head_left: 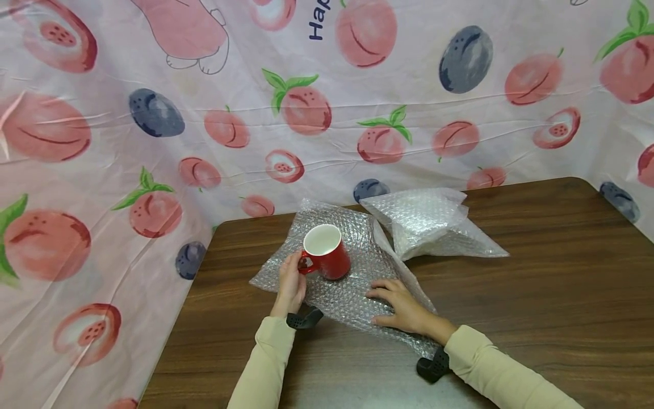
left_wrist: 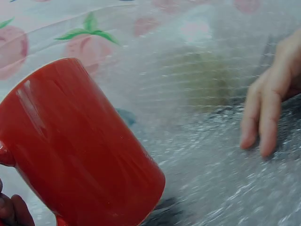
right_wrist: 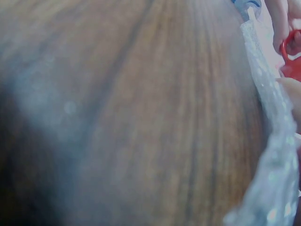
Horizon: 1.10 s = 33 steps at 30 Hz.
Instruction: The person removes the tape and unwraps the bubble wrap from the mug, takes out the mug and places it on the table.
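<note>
A red mug point(head_left: 334, 258) with a white inside tilts over a sheet of bubble wrap point(head_left: 352, 295). The left hand point(head_left: 292, 284) grips its handle, fingers curled round it; in the left wrist view the mug point(left_wrist: 84, 146) fills the left side. Whether the mug's base touches the wrap I cannot tell. On the right part of the sheet rests the right hand point(head_left: 401, 307), fingers spread and holding nothing; its fingers point(left_wrist: 268, 117) also show in the left wrist view. The right wrist view has the wrap's edge point(right_wrist: 270, 103) and part of the mug point(right_wrist: 292, 70).
A bubble-wrapped bundle point(head_left: 424, 221) lies at the back of the brown wooden table point(head_left: 536, 272), right beside the sheet. Behind the table hangs a cloth point(head_left: 327, 153) printed with peaches. Each wrist wears a black device.
</note>
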Available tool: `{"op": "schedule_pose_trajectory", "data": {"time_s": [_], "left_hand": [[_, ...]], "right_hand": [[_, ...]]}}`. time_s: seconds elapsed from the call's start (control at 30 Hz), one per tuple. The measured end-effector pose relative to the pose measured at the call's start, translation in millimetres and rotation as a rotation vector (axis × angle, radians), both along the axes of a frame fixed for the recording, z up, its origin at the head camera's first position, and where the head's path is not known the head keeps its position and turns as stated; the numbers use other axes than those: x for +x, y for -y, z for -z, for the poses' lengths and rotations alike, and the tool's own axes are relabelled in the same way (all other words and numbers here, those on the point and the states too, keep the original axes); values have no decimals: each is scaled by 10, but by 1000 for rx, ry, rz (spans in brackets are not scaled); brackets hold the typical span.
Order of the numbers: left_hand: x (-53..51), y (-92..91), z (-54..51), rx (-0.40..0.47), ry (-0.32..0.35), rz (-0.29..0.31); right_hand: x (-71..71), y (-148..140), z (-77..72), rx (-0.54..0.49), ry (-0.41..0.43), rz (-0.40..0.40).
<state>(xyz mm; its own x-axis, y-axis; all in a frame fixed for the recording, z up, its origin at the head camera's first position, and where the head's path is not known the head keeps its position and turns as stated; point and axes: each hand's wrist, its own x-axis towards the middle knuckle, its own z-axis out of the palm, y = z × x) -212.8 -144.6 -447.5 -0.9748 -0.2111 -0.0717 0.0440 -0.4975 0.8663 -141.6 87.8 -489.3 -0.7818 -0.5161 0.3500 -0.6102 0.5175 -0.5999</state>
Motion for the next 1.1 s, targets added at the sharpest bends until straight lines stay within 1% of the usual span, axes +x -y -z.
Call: {"op": "schedule_pose_trajectory", "data": {"time_s": [0.13,0.2,0.37,0.57,0.7,0.83,1.0,1.1], "left_hand": [[63,172,-65,42,-28,-39],[102,266,-95,49,-23,-65],[208,491,-175,80,30,-121],[328,721,-238,155,80,-181],[401,850,-255,184,79,-203],[473,959,-260,220,69,-246],[584,1096,-246,249,95,-293],[651,1178,-227,280,104,-323]], "right_hand": [[0,1,3,6,11,1],[1,1,4,9,15,1],[2,0,8,4,17,-1],[6,1,12,-2,26,-9],[8,7,10,-7,31,-9],[10,14,12,-7,29,-8],[9,10,17,-6,18,-5],[6,2,15,-6,13,-6]]}}
